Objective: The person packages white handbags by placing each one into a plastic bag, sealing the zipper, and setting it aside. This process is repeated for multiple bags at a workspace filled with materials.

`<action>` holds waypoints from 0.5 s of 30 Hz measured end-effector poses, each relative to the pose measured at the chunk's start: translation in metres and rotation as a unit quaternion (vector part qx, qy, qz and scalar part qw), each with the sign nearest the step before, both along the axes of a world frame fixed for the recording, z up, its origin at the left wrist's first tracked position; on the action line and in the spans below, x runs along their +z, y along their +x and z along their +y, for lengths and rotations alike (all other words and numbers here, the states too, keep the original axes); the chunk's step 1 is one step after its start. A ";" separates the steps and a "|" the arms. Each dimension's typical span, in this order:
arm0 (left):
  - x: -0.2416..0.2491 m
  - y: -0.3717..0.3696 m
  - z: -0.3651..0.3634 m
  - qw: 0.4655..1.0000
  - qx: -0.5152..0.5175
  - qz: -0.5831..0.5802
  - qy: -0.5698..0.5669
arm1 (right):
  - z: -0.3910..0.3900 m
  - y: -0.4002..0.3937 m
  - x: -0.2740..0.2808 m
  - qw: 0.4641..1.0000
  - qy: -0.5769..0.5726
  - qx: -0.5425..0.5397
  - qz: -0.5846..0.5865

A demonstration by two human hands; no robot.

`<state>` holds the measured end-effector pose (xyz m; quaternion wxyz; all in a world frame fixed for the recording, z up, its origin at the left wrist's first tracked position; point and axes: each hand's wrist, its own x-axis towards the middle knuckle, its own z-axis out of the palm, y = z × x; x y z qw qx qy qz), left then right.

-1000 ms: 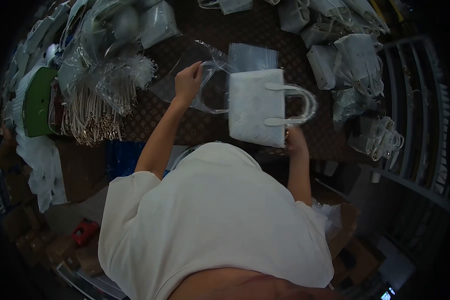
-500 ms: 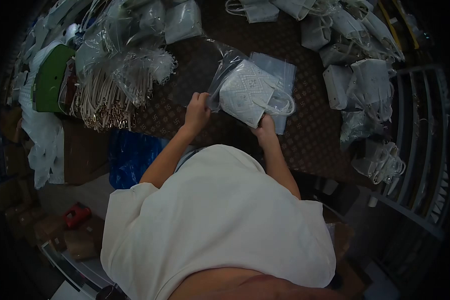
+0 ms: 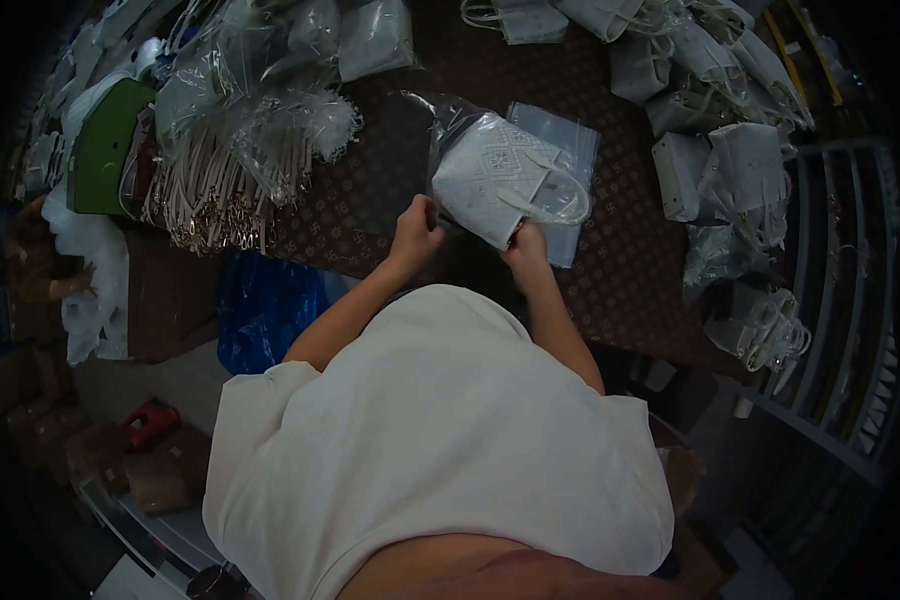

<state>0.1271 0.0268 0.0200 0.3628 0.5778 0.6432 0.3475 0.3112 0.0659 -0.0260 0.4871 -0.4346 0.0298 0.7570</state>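
Note:
A white handbag with a diamond-like pattern lies tilted on the brown patterned table, its handles toward the right. Clear plastic covers its left end and extends past it at the far left. My right hand is closed on the handbag's near edge, by the opening. At the bag's lower left, my left hand has its fingers curled against the edge of the plastic; the exact grip is hard to see. Flat clear plastic sleeves lie partly beneath the handbag.
Wrapped white handbags crowd the table's right side. Many pale straps with metal clasps lie at the left, beside a green case. Blue plastic hangs below the table edge. Another person's hand shows at far left.
The plastic's loose far end has drawn in toward the handbag and covers more of it. My left hand has moved slightly right and nearer. Another person's hand has appeared at far left.

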 end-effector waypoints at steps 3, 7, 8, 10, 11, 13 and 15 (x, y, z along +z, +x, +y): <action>-0.003 -0.005 0.007 0.995 0.081 -0.002 0.054 | -0.024 -0.006 -0.041 0.991 0.031 0.075 -0.108; 0.012 -0.014 0.032 0.969 0.081 0.139 0.189 | -0.048 -0.033 -0.006 0.966 0.076 0.214 -0.123; 0.016 -0.014 0.036 0.943 0.048 0.211 0.255 | -0.047 -0.039 -0.007 0.966 0.075 0.213 -0.124; 0.025 -0.008 0.032 0.925 -0.080 0.256 0.268 | -0.042 -0.049 -0.010 0.974 0.066 0.207 -0.069; 0.027 -0.006 0.027 0.890 -0.206 0.298 0.277 | -0.039 -0.057 -0.016 0.973 0.066 0.208 -0.070; 0.018 -0.008 0.016 0.885 -0.186 0.299 0.304 | -0.032 -0.069 -0.023 0.936 0.034 0.347 -0.039; 0.007 -0.018 0.006 0.878 -0.167 0.300 0.333 | -0.046 -0.056 0.020 0.888 0.129 0.437 -0.061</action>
